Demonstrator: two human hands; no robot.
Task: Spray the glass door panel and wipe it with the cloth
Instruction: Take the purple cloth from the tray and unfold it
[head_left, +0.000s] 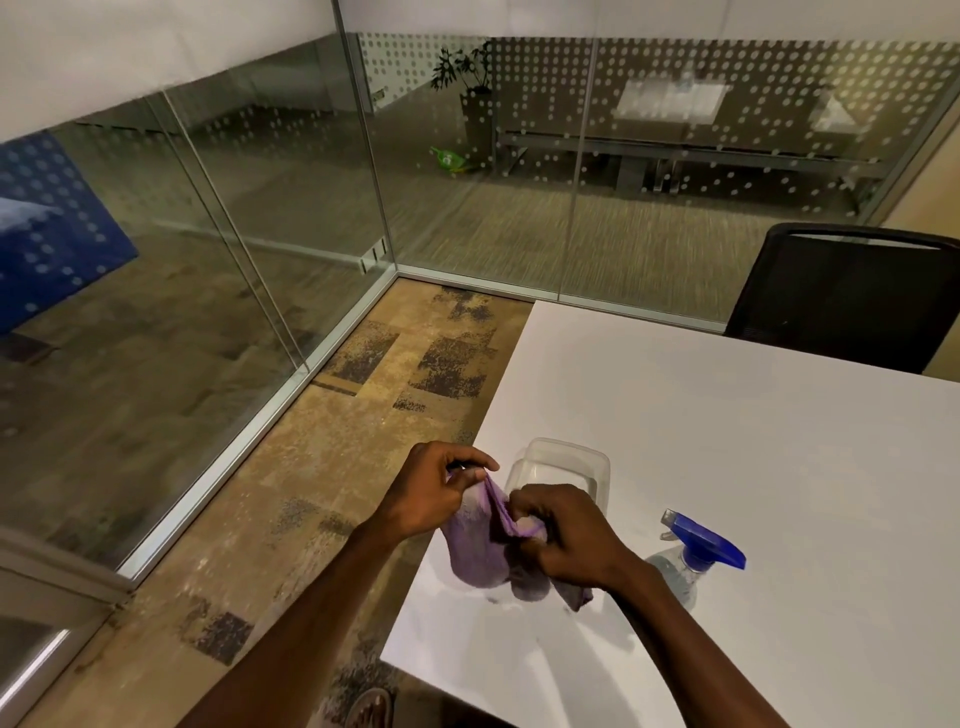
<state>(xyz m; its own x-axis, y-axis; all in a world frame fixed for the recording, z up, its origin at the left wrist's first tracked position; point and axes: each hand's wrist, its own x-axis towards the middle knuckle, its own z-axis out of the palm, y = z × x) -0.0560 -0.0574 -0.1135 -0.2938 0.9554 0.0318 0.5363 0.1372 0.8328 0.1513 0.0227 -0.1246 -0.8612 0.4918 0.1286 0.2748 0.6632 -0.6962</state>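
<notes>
A purple cloth (480, 545) hangs between both hands over the near left corner of the white table (753, 467). My left hand (434, 493) pinches its upper edge. My right hand (566, 535) grips a bunched fold of it. A clear spray bottle with a blue trigger head (701, 545) lies on the table just right of my right hand. Glass panels (171, 270) run along the left, and more glass (478, 171) with a white dot pattern stands ahead.
A clear plastic container (566, 462) sits on the table just beyond my hands. A black mesh chair (841, 296) stands at the table's far side. Patterned carpet (337, 441) lies between the table and the glass. A potted plant shows behind the glass.
</notes>
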